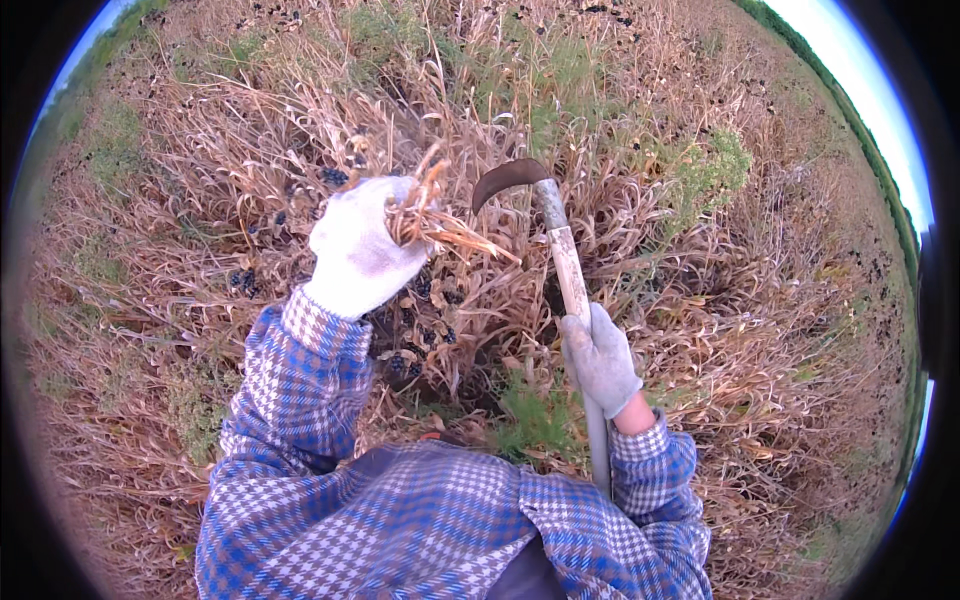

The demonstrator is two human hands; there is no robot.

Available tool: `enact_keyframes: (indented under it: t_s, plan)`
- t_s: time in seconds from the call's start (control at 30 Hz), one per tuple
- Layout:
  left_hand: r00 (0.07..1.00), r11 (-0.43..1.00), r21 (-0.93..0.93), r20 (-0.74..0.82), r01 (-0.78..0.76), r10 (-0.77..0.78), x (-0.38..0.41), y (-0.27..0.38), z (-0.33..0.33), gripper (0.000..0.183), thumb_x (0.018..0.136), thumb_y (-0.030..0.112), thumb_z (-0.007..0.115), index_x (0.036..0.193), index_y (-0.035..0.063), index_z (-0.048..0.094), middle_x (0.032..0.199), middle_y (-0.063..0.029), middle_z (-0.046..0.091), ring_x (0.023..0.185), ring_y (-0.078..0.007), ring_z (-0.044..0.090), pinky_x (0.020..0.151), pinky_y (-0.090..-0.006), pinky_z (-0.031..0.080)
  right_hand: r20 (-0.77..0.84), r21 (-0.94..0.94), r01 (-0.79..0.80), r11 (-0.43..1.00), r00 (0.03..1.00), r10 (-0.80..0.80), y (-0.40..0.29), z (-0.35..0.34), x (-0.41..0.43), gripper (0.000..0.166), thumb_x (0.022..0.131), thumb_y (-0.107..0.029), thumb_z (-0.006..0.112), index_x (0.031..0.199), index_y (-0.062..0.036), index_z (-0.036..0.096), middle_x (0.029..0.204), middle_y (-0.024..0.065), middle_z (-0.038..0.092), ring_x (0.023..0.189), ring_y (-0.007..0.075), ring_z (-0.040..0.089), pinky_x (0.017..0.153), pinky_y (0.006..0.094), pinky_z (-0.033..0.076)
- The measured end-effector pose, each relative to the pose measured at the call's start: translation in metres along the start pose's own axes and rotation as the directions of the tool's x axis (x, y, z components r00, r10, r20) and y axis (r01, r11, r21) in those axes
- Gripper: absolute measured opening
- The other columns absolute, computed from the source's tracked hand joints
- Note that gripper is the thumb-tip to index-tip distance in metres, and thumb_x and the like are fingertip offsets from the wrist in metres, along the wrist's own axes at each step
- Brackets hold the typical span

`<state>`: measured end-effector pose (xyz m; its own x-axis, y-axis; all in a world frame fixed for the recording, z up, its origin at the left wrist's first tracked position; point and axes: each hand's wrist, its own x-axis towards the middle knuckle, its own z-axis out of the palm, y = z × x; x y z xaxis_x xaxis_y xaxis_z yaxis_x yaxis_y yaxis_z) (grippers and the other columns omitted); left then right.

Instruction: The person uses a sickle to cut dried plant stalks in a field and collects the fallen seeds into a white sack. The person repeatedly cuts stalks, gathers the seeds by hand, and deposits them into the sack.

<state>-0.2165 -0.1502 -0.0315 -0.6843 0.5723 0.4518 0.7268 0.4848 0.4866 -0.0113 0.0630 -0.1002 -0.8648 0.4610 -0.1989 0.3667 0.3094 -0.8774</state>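
Observation:
My left hand [367, 247], in a white knit glove, is closed around a bundle of dry stalks [442, 225]. The stalks' pale ends point to the right, towards a sickle blade. Lower down on the right, my gloved right hand [602, 360] grips the long wooden handle [571, 274] of the sickle. Its dark, rusty curved blade [510, 177] sits at the top of a metal socket [550, 202], with the tip hooking left and down. The blade is apart from the bundle. Part of the handle passes behind my right hand and runs down beside my sleeve.
Dry, tan plants [712, 300] with curled leaves spread all around. Dark clustered seed heads [244, 282] lie among them below and left of my left hand. Green weeds [536, 416] grow near my body, and a feathery green plant [709, 176] stands to the right.

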Motion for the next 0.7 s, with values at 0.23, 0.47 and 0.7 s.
enact_keyframes:
  t_s: [0.23, 0.47, 0.7]
  plan:
    - [0.478, 0.878, 0.405, 0.737, 0.253, -0.478, -0.082, -0.048, 0.089, 0.039, 0.079, 0.036, 0.064, 0.113, 0.0157, 0.066, 0.098, -0.0154, 0.07, 0.094, -0.0335, 0.068, 0.083, -0.0427, 0.054, 0.119, -0.388, 0.129, 0.913, 0.989, -0.089, 0.081, 0.124, 0.199, 0.045, 0.093, -0.045, 0.055, 0.103, -0.0014, 0.058, 0.09, 0.0264, 0.065, 0.089, 0.047, 0.062, 0.075, 0.0486, 0.049]
    - [0.397, 0.82, 0.572, 0.745, 0.032, -0.535, -0.076, -0.101, 0.133, 0.031, 0.085, 0.018, 0.057, 0.112, 0.0056, 0.066, 0.109, -0.0137, 0.07, 0.106, -0.0257, 0.066, 0.092, -0.0392, 0.046, 0.249, -0.054, -0.229, 0.972, 0.94, 0.235, 0.143, 0.189, 0.242, 0.048, 0.095, -0.048, 0.052, 0.1, -0.0018, 0.061, 0.086, 0.0178, 0.066, 0.071, 0.0323, 0.066, 0.064, 0.0425, 0.054]
    - [0.479, 0.815, 0.577, 0.703, 0.049, -0.526, -0.056, -0.113, 0.155, 0.03, 0.088, 0.011, 0.05, 0.115, 0.0049, 0.062, 0.126, -0.0148, 0.058, 0.107, -0.0268, 0.064, 0.1, -0.0442, 0.039, 0.622, 0.455, -0.653, 0.606, 0.72, 0.31, 0.146, 0.116, 0.175, 0.035, 0.098, -0.043, 0.055, 0.096, -0.0082, 0.051, 0.068, -0.002, 0.049, 0.048, 0.006, 0.043, 0.042, 0.0214, 0.039]
